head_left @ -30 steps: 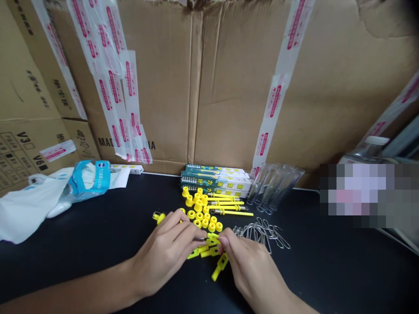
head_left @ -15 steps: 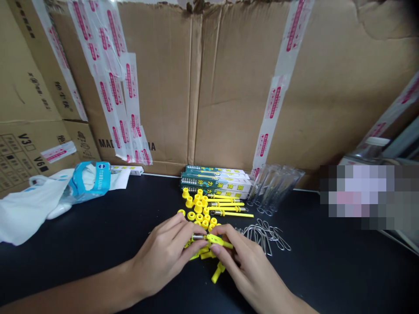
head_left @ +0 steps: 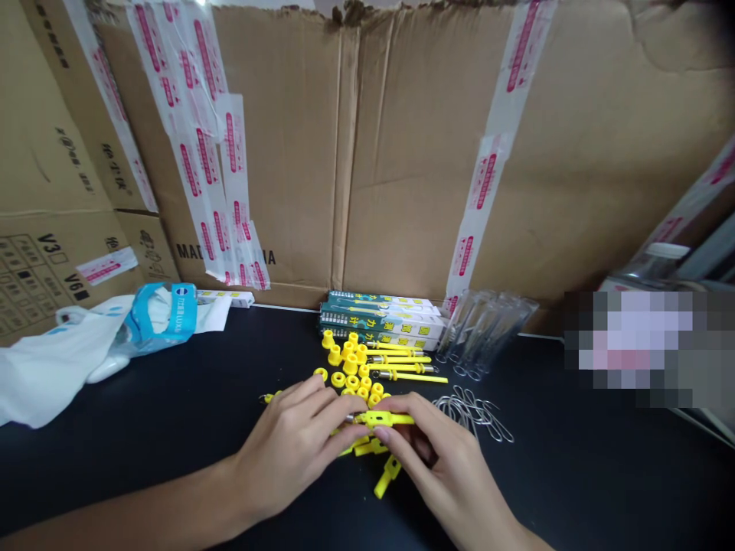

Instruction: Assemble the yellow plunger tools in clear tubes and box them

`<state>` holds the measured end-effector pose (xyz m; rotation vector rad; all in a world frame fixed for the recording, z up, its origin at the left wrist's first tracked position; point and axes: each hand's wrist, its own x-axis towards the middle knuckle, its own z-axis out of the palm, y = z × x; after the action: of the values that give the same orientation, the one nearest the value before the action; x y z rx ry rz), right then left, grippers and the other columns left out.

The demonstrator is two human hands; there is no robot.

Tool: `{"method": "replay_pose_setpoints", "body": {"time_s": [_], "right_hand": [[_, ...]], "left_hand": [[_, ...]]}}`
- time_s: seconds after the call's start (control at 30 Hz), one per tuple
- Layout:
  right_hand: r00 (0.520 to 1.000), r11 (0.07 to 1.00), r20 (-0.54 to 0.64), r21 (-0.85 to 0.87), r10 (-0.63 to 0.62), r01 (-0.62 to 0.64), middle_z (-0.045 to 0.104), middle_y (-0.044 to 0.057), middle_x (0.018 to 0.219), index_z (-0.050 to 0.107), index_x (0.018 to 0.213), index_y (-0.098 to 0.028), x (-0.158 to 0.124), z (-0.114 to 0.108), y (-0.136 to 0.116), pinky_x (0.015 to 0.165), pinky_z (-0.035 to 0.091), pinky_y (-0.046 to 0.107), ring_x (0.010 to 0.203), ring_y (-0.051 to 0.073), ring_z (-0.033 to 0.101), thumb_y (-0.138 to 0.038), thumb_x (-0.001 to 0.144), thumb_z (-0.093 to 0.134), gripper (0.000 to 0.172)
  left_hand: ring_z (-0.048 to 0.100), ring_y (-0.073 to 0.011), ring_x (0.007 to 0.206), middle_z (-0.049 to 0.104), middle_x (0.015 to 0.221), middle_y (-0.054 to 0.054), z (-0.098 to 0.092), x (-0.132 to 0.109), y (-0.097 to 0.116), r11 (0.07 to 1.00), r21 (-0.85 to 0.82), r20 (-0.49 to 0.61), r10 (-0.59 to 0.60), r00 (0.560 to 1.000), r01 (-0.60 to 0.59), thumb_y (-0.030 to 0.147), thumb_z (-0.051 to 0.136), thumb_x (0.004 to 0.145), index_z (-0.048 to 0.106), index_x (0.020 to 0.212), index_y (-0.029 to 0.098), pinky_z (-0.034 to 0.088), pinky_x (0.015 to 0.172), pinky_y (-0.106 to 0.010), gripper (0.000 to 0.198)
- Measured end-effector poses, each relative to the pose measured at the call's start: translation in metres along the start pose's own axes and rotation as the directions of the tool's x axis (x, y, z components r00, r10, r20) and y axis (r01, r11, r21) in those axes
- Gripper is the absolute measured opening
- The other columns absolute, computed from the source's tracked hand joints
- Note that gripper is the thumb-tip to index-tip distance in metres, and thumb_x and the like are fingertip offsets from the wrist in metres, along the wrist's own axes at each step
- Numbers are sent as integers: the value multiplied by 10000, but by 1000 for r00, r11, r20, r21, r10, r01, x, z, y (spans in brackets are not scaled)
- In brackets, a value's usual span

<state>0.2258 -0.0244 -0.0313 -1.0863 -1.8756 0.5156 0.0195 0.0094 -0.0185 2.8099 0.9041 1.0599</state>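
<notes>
Yellow rod (head_left: 382,418) | left hand (head_left: 290,444), right hand (head_left: 442,459) hold it | pieces beneath (head_left: 364,448) half-hidden

Camera riding on person's head, facing forward and tilting down, looking over black counter (head_left: 551,474) from close above left hand (head_left: 290,444) and right hand (head_left: 453,467). Both forearms entering from bottom edge; taped cardboard boxes (head_left: 413,153) filling upper frame beyond counter's far edge.

Left hand (head_left: 290,444) and right hand (head_left: 445,467) angle inward, nearly meeting
</notes>
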Motion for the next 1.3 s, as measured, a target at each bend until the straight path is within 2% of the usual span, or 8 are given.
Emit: {"method": "replay_pose_setpoints", "body": {"time_s": [0.13,0.23,0.4,0.6,0.87,1.07,1.2,1.3], "right_hand": [[999,999,-16,-18,-37,36,631,-3,809,649,1032,-239,1,-1,-2,530,487,241,581,134,566,-283,971,559,117],[999,999,-22,-25,-49,49,617,-1,802,657,1041,-241,1,-2,-4,502,460,245,573,137,559,-290,966,565,128],[999,1000,-39,-20,2,-3,607,-9,780,659,1045,-251,2,-2,-3,517,453,248,561,136,547,-303,971,559,135],[994,994,-24,36,103,-102,656,15,878,652,1059,-252,4,-3,3,587,496,263,662,160,625,-324,968,554,152],[996,993,23,72,91,-92,705,15,984,655,1116,-275,2,-3,3,653,541,246,781,160,692,-321,986,521,191],[994,994,33,50,101,-102,733,-30,776,624,1111,-271,0,-3,1,540,543,233,592,151,680,-336,948,589,180],[999,995,12,85,48,-49,760,-40,833,606,1080,-272,2,-7,-1,582,562,199,664,141,725,-300,926,637,160],[998,998,6,28,-56,56,753,-25,867,622,1024,-257,3,-8,-2,621,562,198,690,134,719,-284,941,624,86]], "left_hand": [[623,-207,750,720,896,3,-1,0,2,999,43,13,-7,1000,6,310,467,1031,596,1143,220,450,681,-346,193],[620,-208,727,708,852,4,-1,1,2,998,59,16,4,1000,-5,310,432,1043,592,1126,226,436,679,-349,199],[647,-199,764,721,915,7,0,0,2,999,34,2,-9,1000,9,324,457,1036,581,1023,209,442,712,-349,169],[681,-175,831,713,947,11,2,0,-1,999,-28,2,-40,999,40,310,466,1035,559,1045,208,478,752,-319,138],[677,-190,796,722,947,2,2,-1,0,997,-11,18,-74,997,74,424,465,1017,582,1069,217,470,716,-332,243],[609,-192,657,661,776,8,0,1,-1,995,96,67,-33,997,26,431,394,1035,633,1066,248,406,609,-325,302],[590,-197,652,615,734,-9,-2,1,0,993,118,48,-5,999,-1,368,314,1063,643,966,218,411,591,-322,375],[609,-193,680,620,769,-24,-3,0,3,997,77,45,-11,999,7,321,262,1073,622,924,192,459,605,-317,410]]}}
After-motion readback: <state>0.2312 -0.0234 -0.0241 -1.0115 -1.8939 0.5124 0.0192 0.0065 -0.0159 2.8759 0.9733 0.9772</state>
